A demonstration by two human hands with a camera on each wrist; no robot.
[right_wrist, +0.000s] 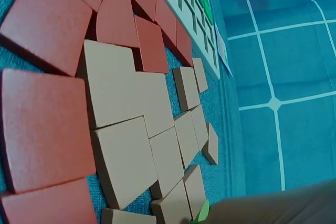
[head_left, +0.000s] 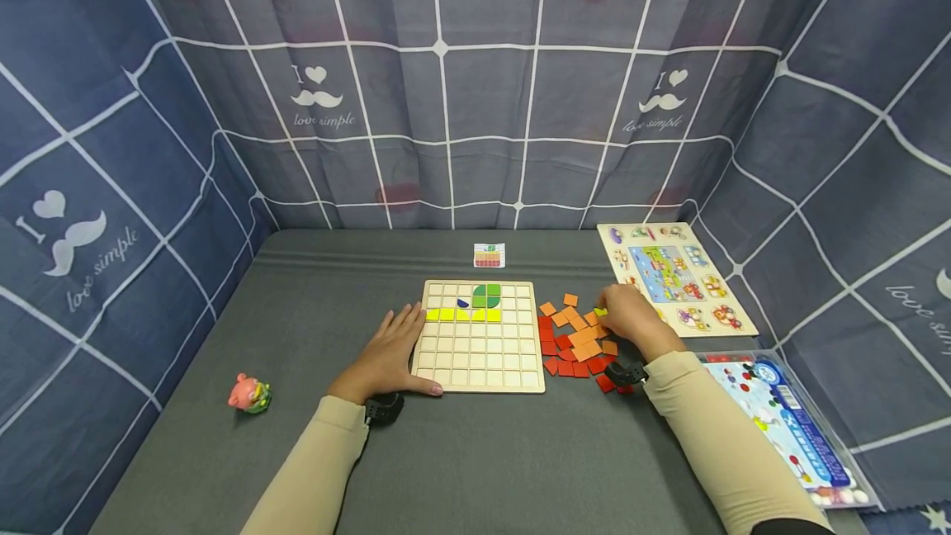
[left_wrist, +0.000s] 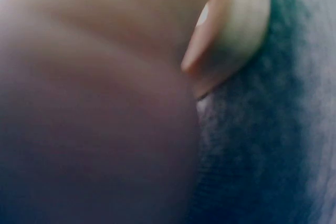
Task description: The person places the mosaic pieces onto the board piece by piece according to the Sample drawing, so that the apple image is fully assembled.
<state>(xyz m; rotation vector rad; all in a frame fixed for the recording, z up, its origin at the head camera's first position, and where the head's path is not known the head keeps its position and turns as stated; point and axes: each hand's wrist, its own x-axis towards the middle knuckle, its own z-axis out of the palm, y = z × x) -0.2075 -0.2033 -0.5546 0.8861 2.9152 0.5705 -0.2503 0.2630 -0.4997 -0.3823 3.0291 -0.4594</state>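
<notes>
A wooden grid board lies on the table, with a row of yellow tiles, green tiles and a small dark blue piece in it. My left hand rests at the board's left edge, fingers extended and thumb at the near corner. To the board's right, my right hand pinches a yellow tile at its fingertips, above the far side of the loose pieces. Orange tiles and red tiles lie scattered there. Skin blurs most of the left wrist view.
A small pattern card lies behind the board. At the back right is a picture puzzle board, with a clear case nearer me. A pink pig figurine stands at the left. Checked cloth walls surround the table.
</notes>
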